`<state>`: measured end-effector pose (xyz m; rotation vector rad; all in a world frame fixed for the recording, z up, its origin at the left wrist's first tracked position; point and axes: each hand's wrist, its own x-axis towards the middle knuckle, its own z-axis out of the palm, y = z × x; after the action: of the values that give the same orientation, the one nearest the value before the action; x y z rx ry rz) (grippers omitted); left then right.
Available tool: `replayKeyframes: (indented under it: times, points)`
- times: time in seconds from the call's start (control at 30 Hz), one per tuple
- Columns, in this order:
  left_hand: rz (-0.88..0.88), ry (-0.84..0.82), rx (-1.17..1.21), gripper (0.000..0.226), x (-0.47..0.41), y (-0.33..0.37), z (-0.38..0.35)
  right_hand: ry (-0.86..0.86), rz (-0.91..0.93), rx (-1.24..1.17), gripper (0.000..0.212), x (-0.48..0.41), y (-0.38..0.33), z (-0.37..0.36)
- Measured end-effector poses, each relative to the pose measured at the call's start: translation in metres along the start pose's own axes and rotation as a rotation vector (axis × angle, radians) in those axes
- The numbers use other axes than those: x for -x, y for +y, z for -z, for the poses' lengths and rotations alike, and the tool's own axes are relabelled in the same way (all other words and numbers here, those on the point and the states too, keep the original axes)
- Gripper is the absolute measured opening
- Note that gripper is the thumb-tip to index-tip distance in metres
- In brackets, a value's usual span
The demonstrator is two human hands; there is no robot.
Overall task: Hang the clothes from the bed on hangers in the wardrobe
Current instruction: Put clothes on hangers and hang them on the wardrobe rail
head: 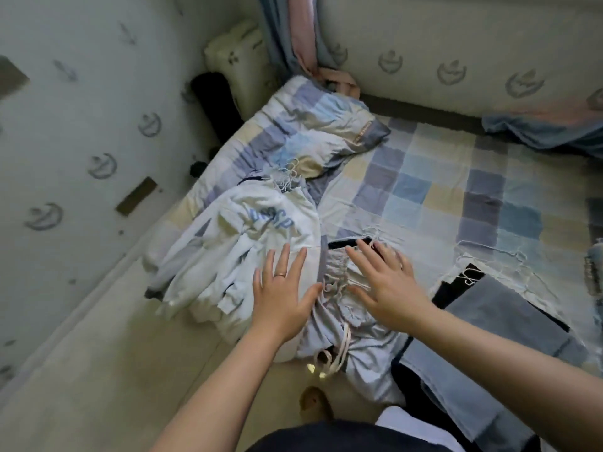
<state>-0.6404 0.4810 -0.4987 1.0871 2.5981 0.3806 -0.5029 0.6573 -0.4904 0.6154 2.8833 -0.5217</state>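
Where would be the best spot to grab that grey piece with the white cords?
Probably its gathered band, coming down from above. On the grey garment that band is bunched into a raised ridge fingers can pinch, while the rest lies flatter on the bed. It sits between the open left hand and right hand.

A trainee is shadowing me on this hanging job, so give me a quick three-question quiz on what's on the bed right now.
1. True or false: the left hand and the right hand are both clenched into fists.
2. Multiple choice: the lettering on the white sweatshirt is A) red, B) blue, C) black.
3. Fill in: the grey garment by the right hand has a white ____ at its waist.

Key: 1 false, both are open with fingers spread; 2 B; 3 drawstring.
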Motion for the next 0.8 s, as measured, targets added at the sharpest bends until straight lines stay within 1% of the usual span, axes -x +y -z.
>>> replayKeyframes:
  times: [0.17,0.27,0.33,0.43,0.63,0.8]
  points:
    - [0.220,0.129,0.003,0.071,0.042,-0.067,0.039,-0.025,0.213,0.064,0.070,-0.039,-0.083,0.004]
    - [0.373,0.243,0.027,0.073,0.074,-0.099,0.063,-0.032,0.425,0.084,0.079,-0.059,-0.140,0.008]
    - [0.479,0.318,0.035,0.076,0.100,-0.114,0.078,-0.060,0.564,0.100,0.077,-0.070,-0.177,0.010]
    - [0.663,0.403,0.014,0.073,0.147,-0.131,0.093,-0.074,0.769,0.129,0.073,-0.076,-0.231,0.005]
    - [1.016,0.543,-0.011,0.074,0.249,-0.148,0.109,-0.103,1.136,0.162,0.071,-0.053,-0.334,-0.017]
    - [1.274,0.710,0.014,0.073,0.351,-0.132,0.104,-0.189,1.427,0.163,0.068,0.003,-0.405,-0.034]
